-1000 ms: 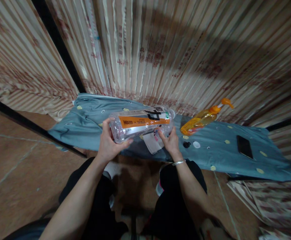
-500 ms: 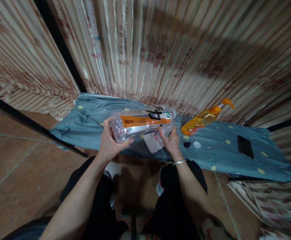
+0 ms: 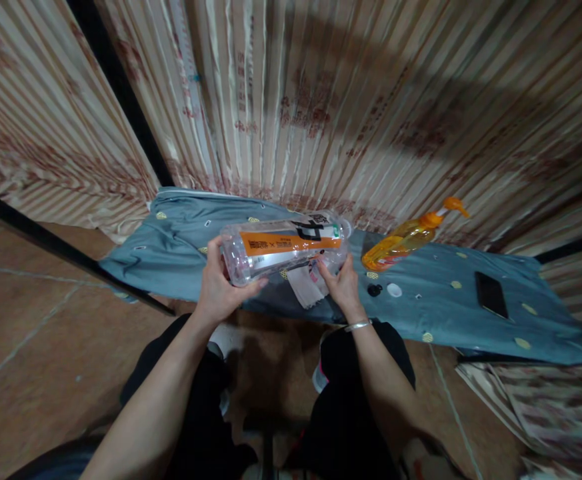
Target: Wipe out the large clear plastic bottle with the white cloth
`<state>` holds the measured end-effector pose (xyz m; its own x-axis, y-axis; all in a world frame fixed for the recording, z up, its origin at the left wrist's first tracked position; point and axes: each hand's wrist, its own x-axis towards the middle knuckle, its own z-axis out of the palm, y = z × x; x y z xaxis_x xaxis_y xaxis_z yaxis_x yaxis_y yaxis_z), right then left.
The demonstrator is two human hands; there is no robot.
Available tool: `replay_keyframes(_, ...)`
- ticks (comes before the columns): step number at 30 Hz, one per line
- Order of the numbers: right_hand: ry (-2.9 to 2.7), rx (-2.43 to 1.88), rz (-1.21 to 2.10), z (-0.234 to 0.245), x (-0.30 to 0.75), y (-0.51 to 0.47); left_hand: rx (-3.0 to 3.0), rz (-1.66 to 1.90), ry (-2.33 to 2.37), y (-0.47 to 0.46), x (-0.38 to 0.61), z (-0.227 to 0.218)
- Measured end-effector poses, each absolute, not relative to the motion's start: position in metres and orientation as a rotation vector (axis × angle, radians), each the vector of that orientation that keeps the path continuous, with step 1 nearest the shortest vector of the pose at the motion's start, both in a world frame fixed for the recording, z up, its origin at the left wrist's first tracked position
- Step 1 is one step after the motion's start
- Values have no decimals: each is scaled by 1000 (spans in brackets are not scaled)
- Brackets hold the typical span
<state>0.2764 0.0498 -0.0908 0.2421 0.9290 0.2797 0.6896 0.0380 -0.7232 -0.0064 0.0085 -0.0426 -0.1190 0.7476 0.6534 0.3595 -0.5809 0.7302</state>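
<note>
A large clear plastic bottle (image 3: pixel 288 243) with an orange, white and black label lies sideways between my hands, its neck toward the right. My left hand (image 3: pixel 218 283) is closed around the base end, thumb along the near side. At the neck end, my right hand (image 3: pixel 341 283) grips the bottle, with its thumb on the near side and its other fingers partly hidden. Below the bottle, a whitish wrapper or tissue (image 3: pixel 305 287) rests on the blue-green cloth (image 3: pixel 181 233). Just right of my right hand are a small black cap (image 3: pixel 374 290) and a white round cap (image 3: pixel 394 290).
An orange pump bottle (image 3: pixel 398 245) stands on the cloth to the right. Beyond it lies a dark phone (image 3: pixel 491 293). Striped curtains (image 3: pixel 291 100) hang behind the narrow cloth-covered surface. Black poles (image 3: pixel 121 93) frame its left side.
</note>
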Motion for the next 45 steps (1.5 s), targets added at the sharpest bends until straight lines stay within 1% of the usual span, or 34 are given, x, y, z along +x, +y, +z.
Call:
replay_keyframes(18,-1505,-1649,372,-94,279,50,1811,1738,1260,8,-7,-43)
replay_keyframes(45,-1483,-1675,341,-95,276,52,1805,1734,1266,9,-8,-45)
